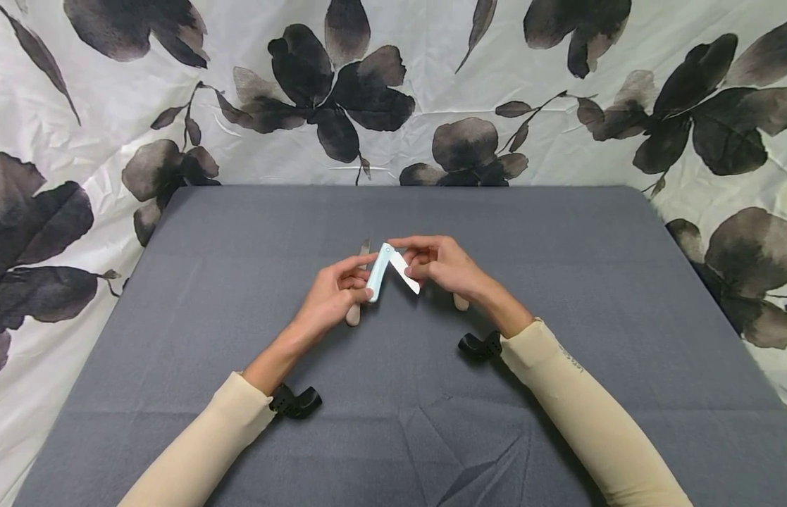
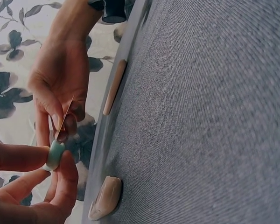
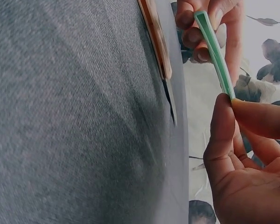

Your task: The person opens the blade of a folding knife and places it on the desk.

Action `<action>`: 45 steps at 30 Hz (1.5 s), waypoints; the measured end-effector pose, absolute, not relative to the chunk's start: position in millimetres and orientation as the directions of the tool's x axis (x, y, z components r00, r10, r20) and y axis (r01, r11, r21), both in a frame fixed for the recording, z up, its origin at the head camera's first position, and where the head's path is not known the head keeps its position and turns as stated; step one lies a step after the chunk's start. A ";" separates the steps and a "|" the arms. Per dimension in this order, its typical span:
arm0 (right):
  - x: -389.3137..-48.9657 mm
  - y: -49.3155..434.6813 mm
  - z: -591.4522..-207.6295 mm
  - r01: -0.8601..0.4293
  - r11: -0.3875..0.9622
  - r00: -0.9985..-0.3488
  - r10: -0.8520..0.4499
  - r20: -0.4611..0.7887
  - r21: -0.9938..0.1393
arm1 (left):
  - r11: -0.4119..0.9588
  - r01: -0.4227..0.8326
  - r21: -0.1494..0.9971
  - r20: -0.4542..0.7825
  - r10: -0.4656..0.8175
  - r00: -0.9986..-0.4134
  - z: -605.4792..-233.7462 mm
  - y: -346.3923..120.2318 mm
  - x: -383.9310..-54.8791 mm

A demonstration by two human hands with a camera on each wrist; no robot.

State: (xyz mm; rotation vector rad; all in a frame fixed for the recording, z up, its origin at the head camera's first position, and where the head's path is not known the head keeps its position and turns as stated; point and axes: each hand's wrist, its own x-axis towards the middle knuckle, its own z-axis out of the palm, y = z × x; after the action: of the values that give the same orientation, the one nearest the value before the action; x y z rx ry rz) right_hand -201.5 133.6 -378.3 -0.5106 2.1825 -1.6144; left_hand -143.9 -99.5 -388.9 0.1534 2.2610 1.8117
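Observation:
A folding knife with a light blue handle (image 1: 377,274) is partly unfolded, its white blade (image 1: 404,272) angled down to the right. My left hand (image 1: 330,294) pinches the handle between thumb and fingers. On the blade side, my right hand (image 1: 447,267) grips the blade, with its index finger reaching to the pivot end. Seen in the left wrist view, the blade (image 2: 64,119) appears edge-on at the right fingers. The right wrist view shows the handle's green slot (image 3: 214,49) running between both hands.
Beside the left hand lies a knife with a beige handle (image 1: 353,315), partly hidden. Another beige handle (image 1: 460,302) shows below the right hand, its other end covered. Both rest on a grey cloth-covered table (image 1: 393,422); a floral sheet (image 1: 425,84) hangs behind.

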 end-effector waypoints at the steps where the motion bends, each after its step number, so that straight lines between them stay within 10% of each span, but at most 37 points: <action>1: -201.5 134.4 -378.1 -0.072 0.281 -0.861 -0.502 -0.082 -0.957 | 0.226 -0.067 0.972 -0.121 0.232 -0.965 -388.8 -100.0 -143.8; 45: -206.2 152.4 -378.9 -0.050 0.368 -0.790 -0.584 -0.189 -0.928 | 0.302 -0.002 0.953 -0.153 0.479 -0.865 -390.4 -127.5 -147.5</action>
State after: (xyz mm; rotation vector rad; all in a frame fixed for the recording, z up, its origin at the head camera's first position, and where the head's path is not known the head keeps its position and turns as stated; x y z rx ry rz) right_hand -206.2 152.4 -378.9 -0.5471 2.1383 -1.4258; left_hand -147.5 -127.5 -390.4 0.4255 2.1648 1.5865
